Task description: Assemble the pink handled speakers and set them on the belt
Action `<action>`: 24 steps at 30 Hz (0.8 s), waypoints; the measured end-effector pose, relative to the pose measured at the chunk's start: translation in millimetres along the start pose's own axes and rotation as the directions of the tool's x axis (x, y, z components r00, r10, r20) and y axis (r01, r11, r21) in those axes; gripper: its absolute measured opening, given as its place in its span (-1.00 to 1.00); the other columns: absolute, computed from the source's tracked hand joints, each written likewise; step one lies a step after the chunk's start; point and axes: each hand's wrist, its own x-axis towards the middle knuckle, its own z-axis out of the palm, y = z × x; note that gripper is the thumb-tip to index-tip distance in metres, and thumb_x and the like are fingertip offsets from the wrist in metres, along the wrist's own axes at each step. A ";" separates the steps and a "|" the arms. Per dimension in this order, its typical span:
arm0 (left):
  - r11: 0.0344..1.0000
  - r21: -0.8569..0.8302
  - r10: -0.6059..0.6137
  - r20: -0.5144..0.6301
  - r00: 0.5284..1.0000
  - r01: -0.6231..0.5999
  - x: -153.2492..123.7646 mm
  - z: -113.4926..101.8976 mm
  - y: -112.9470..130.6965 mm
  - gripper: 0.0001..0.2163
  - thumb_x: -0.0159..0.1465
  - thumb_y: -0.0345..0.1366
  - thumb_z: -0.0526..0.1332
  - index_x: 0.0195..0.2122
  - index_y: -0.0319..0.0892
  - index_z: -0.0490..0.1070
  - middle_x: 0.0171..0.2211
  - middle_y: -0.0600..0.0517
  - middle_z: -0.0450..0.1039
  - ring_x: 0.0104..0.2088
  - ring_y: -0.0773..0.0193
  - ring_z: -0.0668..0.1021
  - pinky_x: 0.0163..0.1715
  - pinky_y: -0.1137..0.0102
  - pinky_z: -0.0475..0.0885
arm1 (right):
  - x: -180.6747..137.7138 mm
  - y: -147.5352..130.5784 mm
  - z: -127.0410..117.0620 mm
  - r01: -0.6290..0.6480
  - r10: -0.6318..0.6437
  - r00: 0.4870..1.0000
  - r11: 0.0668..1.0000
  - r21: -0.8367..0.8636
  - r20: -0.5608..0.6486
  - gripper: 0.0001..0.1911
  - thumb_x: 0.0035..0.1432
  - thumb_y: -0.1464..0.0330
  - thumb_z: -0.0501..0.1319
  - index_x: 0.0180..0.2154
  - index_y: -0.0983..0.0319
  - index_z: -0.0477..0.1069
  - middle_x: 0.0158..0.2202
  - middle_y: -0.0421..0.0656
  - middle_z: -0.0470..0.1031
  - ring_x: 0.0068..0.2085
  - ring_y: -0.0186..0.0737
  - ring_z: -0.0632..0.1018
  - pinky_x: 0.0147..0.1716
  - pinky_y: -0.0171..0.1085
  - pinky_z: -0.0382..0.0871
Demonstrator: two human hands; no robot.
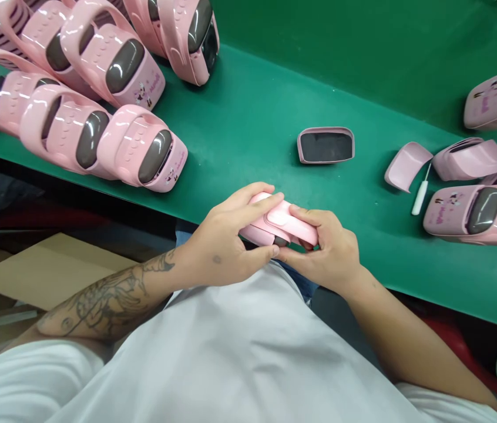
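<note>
Both my hands hold one glossy pink plastic housing with a loop handle [290,220] at the near edge of the bench, close to my body. My left hand [231,238] is closed round its left end, fingers over the top and thumb along the near side. At the other end, my right hand [334,247] grips the handle side between thumb and fingers. A bit of dark panel shows under the handle; the rest of that face is hidden. Just beyond my hands lies a pink-rimmed tray-like part [302,154] with a dark inside.
Several similar pink housings [136,144] crowd the left of the green bench [248,111]. At right are a curved pink cover [407,164], a white-handled thin tool [420,198] and more housings [460,214]. A green wall [341,47] rises behind. Cardboard [50,267] lies below left.
</note>
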 end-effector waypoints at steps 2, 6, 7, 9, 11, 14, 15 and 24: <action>1.000 0.002 0.015 -0.008 1.000 -0.015 -2.1 1.6 -1.2 -0.39 0.23 -0.26 0.41 0.32 -0.18 0.45 0.33 -0.23 0.43 0.28 -0.09 0.54 0.28 0.11 0.50 | 0.1 1.7 0.6 0.020 -0.020 1.000 1.000 -0.008 -0.018 -0.28 0.05 -0.12 0.49 0.14 0.04 0.45 -0.07 -0.10 0.71 -0.23 0.00 0.75 -0.30 -0.13 0.67; 1.000 -0.002 0.024 -0.029 0.999 -0.024 -3.5 3.8 -2.8 -0.39 0.22 -0.27 0.42 0.32 -0.16 0.45 0.32 -0.23 0.43 0.27 -0.08 0.55 0.27 0.11 0.51 | 1.7 2.5 0.6 0.028 -0.027 0.999 0.999 0.027 -0.016 -0.30 0.06 -0.08 0.51 0.14 0.04 0.45 -0.07 -0.10 0.72 -0.22 0.01 0.76 -0.29 -0.11 0.68; 1.000 -0.003 0.028 -0.035 0.999 -0.028 -3.5 4.0 -3.1 -0.40 0.23 -0.27 0.42 0.32 -0.18 0.45 0.31 -0.24 0.44 0.27 -0.08 0.56 0.27 0.12 0.51 | 2.0 2.3 0.7 0.032 -0.032 0.999 0.998 0.046 -0.014 -0.31 0.07 -0.06 0.52 0.15 0.03 0.46 -0.07 -0.10 0.72 -0.21 0.01 0.76 -0.28 -0.10 0.68; 0.999 -0.010 0.037 -0.051 0.998 -0.038 -3.4 4.1 -3.9 -0.42 0.24 -0.27 0.41 0.30 -0.20 0.47 0.30 -0.25 0.45 0.25 -0.08 0.57 0.25 0.13 0.52 | 2.0 1.6 1.1 0.042 -0.041 0.999 0.997 0.071 -0.014 -0.34 0.08 -0.03 0.52 0.15 0.03 0.47 -0.06 -0.10 0.72 -0.20 0.02 0.76 -0.27 -0.10 0.69; 0.999 -0.021 0.032 -0.055 0.998 -0.034 -3.6 3.9 -4.8 -0.43 0.24 -0.24 0.42 0.29 -0.20 0.48 0.30 -0.26 0.46 0.25 -0.09 0.57 0.24 0.12 0.52 | 1.7 0.6 1.7 0.032 -0.031 0.999 0.998 0.060 -0.017 -0.35 0.08 -0.03 0.52 0.14 0.03 0.49 -0.06 -0.10 0.72 -0.22 0.01 0.76 -0.29 -0.10 0.69; 0.999 -0.035 0.014 -0.046 0.999 -0.016 -4.3 3.1 -6.2 -0.42 0.23 -0.18 0.44 0.29 -0.17 0.50 0.31 -0.24 0.46 0.25 -0.10 0.58 0.25 0.10 0.52 | 2.2 -1.4 1.8 0.012 -0.011 1.000 0.999 0.049 -0.017 -0.35 0.08 -0.01 0.53 0.14 0.02 0.49 -0.07 -0.12 0.73 -0.25 -0.01 0.76 -0.32 -0.12 0.68; 0.999 -0.038 0.014 -0.048 0.999 -0.015 -4.5 2.9 -6.7 -0.41 0.23 -0.18 0.45 0.28 -0.18 0.50 0.31 -0.25 0.46 0.25 -0.10 0.58 0.25 0.11 0.52 | 2.9 -2.2 1.5 0.023 -0.021 1.000 0.998 0.066 -0.019 -0.36 0.08 0.01 0.53 0.14 0.02 0.49 -0.06 -0.12 0.73 -0.25 -0.02 0.76 -0.31 -0.13 0.68; 0.998 -0.062 0.000 -0.067 0.998 -0.004 -5.6 2.4 -12.6 -0.41 0.21 -0.13 0.49 0.26 -0.15 0.53 0.30 -0.19 0.50 0.25 -0.07 0.59 0.27 0.14 0.52 | 4.9 -7.2 1.6 0.035 -0.035 0.999 0.999 0.037 -0.002 -0.36 0.09 0.02 0.51 0.14 0.03 0.45 -0.05 -0.11 0.72 -0.24 -0.03 0.75 -0.29 -0.12 0.67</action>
